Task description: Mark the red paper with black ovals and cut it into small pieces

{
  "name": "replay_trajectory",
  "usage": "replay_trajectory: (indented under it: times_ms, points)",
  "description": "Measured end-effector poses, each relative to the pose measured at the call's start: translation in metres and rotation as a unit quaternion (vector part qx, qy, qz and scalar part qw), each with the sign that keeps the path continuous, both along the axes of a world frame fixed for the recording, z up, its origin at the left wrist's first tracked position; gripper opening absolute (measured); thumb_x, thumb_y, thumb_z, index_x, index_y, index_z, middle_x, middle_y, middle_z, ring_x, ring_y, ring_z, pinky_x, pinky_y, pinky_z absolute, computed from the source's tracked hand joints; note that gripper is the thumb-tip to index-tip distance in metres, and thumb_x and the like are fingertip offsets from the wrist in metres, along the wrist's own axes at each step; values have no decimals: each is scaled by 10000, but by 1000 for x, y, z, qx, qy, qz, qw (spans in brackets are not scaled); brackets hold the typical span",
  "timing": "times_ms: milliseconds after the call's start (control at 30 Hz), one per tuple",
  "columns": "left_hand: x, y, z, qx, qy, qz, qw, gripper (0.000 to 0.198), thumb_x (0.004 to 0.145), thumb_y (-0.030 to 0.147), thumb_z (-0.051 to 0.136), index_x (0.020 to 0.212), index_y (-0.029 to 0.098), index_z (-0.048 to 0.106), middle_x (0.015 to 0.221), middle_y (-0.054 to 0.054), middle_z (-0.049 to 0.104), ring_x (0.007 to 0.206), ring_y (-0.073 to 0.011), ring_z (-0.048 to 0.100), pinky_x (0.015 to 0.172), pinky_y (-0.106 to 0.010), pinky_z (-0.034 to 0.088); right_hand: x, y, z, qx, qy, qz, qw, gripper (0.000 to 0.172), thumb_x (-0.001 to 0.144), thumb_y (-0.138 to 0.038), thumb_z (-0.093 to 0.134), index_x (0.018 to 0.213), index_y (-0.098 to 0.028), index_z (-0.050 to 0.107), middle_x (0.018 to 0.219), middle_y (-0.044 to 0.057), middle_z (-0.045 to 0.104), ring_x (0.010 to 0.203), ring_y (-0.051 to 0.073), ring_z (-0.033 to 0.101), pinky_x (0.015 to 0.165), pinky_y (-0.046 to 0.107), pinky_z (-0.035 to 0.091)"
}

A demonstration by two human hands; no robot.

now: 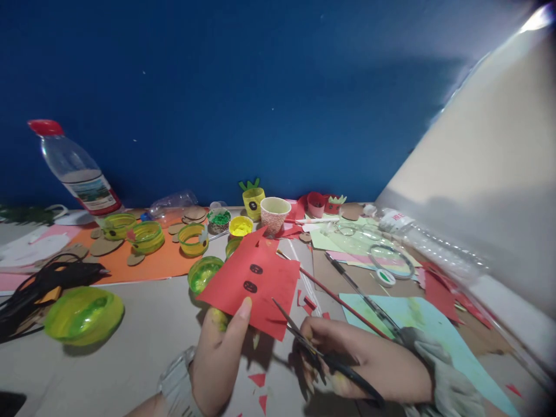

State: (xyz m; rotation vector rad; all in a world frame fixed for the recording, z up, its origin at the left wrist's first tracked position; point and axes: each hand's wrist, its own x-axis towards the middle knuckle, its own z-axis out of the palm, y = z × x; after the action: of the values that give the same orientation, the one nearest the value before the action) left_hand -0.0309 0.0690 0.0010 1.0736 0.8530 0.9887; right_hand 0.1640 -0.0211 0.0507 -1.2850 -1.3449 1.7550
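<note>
My left hand [221, 347] pinches a sheet of red paper [273, 278] by its lower edge, the thumb lying on its front. Two black oval marks with small details show on the paper. In my right hand [347, 353] is a pair of scissors [313, 347] with dark handles, fingers wrapped round them. The blade tips point up and left, at the lower right part of the paper; whether they touch it I cannot tell. Red scraps [258, 380] lie on the table below. Behind the paper stands a patterned paper cup [275, 214].
Yellow-green bottle pieces [84, 315] and a black glue gun [52, 284] sit at left. A red-capped bottle [89, 179] stands behind them. Paint cups [240, 226] are at the back. A paintbrush [334, 295], a pen [365, 295] and a clear bottle [430, 243] lie to the right.
</note>
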Motion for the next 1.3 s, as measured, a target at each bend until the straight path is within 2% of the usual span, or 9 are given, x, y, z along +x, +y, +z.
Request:
replay_trajectory:
  times_ms: [167,367,600,767,1067,1300]
  points:
    - [-1,1,1,-3,-18,-1,1000,434,863,404,661,1145,76,627,1033,-140,663,1134,-301,568,1052,-386,423,1,2,6,2,24,8,1000,497,782,-630,633,868,-182,436,876,37,511,779,156,460,723,288,379]
    - [-1,0,1,-14,-7,15,1000,456,839,390,682,1171,83,622,1079,-144,650,1194,-307,523,1065,-384,407,3,3,10,-16,-5,27,1000,535,740,-649,652,876,-173,451,915,84,552,812,194,503,765,340,407]
    - [-3,1,-5,-9,-7,-4,1000,425,875,376,656,1205,113,605,1168,-134,618,1194,-273,530,1072,-341,400,4,1,11,-23,-62,35,997,381,743,-461,665,878,-156,481,916,117,594,817,234,541,757,386,434]
    - [-5,1,-8,-21,6,-5,1000,440,871,387,658,1221,124,603,1186,-134,609,1218,-279,509,1059,-341,415,3,0,5,-23,-61,13,998,316,751,-377,682,842,-166,465,866,70,578,758,187,523,699,335,432]
    - [-4,1,-5,-15,15,12,1000,476,839,379,677,1223,109,604,1154,-136,624,1228,-292,496,1091,-376,376,4,1,-1,-28,-31,7,999,396,710,-405,750,820,-168,453,822,39,551,715,160,491,658,304,403]
    - [-2,-1,1,-37,2,17,999,490,805,387,702,1187,92,620,1156,-145,623,1177,-299,539,1022,-348,446,3,-1,-2,-40,-20,-15,999,469,708,-506,752,831,-165,454,823,30,538,703,146,468,657,295,384]
